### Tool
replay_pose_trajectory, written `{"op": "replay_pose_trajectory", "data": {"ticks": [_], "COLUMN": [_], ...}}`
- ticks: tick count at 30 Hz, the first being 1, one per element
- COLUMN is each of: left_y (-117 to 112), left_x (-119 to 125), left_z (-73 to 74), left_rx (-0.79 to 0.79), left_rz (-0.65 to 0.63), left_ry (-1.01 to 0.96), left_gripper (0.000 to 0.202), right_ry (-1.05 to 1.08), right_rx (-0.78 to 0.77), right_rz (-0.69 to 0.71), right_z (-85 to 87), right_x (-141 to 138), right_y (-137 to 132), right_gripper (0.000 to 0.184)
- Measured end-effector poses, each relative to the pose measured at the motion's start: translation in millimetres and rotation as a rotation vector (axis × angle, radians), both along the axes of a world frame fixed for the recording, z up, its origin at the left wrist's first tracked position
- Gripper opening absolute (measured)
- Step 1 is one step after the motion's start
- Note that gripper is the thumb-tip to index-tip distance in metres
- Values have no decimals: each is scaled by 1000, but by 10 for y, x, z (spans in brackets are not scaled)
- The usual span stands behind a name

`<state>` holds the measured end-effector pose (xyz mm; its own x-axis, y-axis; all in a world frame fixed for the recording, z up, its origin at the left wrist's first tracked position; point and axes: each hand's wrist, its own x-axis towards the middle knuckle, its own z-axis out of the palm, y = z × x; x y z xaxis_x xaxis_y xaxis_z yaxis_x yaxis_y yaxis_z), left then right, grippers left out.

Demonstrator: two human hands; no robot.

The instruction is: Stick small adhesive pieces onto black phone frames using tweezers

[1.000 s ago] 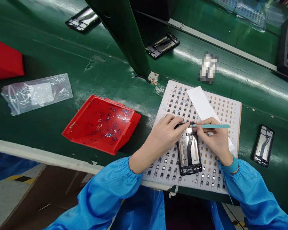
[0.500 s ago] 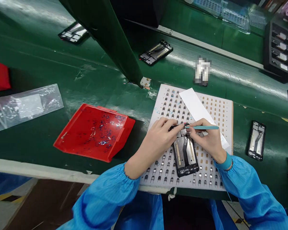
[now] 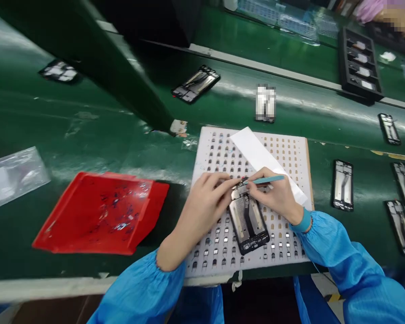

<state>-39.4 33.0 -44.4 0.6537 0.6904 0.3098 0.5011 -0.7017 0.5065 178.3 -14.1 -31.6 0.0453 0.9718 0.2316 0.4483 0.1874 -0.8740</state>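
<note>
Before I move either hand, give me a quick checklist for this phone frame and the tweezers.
1. The phone frame lies flat on the white parts tray: ok.
2. The left hand steadies the frame's top end: ok.
3. The right hand grips the teal tweezers: ok.
4. Tweezer tips sit at the frame's top edge: ok.
5. Any part held in the tips: cannot tell.

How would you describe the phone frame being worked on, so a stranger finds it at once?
Find the white slotted tray at the near edge of the green belt. One phone frame lies on it, between the left hand and the right hand, which holds a teal tool. The other frames lie on the bare belt, untouched.
</note>
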Motion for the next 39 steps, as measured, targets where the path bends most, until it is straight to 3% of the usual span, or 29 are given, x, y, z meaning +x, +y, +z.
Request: {"op": "replay_pose_trajectory", "data": {"ticks": [2, 5, 7, 10, 12, 15, 18, 23, 25, 27, 30, 33, 36, 39], "left_y": [-50, -232, -402, -645, -745, -793, -814, -743, -518, -111, 796, 1809, 2594, 3021], "left_x": [14, 82, 165, 365, 526, 706, 726, 505, 454, 484, 646, 804, 828, 730], "left_z": [64, 170, 213, 213, 193, 193, 226, 276, 352, 477, 688, 823, 837, 749], "left_rx": [-59, -45, -17, 15, 46, 1, -176, -373, -327, -216, -113, -129, -148, -177], "left_rz": [77, 316, 403, 422, 453, 556, 611, 635, 638, 620, 565, 663, 777, 870], "left_ry": [-46, -41, 35, 183, 255, 378, 424, 173, 78, 43, 119, 297, 347, 385], "left_gripper": [27, 32, 53, 89, 99, 97, 90, 92, 93, 94, 97, 103, 101, 89], "right_ry": [28, 60, 81, 97, 102, 115, 153, 193, 172, 140, 105, 65, 19, -15], "right_rx": [24, 37, 30, 30, 40, 64, 64, 68, 103, 139, 173, 193, 197, 185], "right_rz": [-12, -76, -133, -208, -251, -287, -321, -346, -345, -350, -339, -325, -327, -311], "right_z": [16, 66, 106, 136, 120, 62, 13, -17, -16, -10, -6, -26, -86, -178], "right_x": [-2, 62, 148, 292, 374, 471, 544, 627, 642, 651, 660, 668, 679, 692], "right_y": [-22, -84, -159, -327, -441, -563, -621, -683, -716, -748, -777, -779, -771, -772], "right_gripper": [7, 6, 6, 4, 3, 2, 3, 4, 5, 7, 9, 10, 10, 11]}}
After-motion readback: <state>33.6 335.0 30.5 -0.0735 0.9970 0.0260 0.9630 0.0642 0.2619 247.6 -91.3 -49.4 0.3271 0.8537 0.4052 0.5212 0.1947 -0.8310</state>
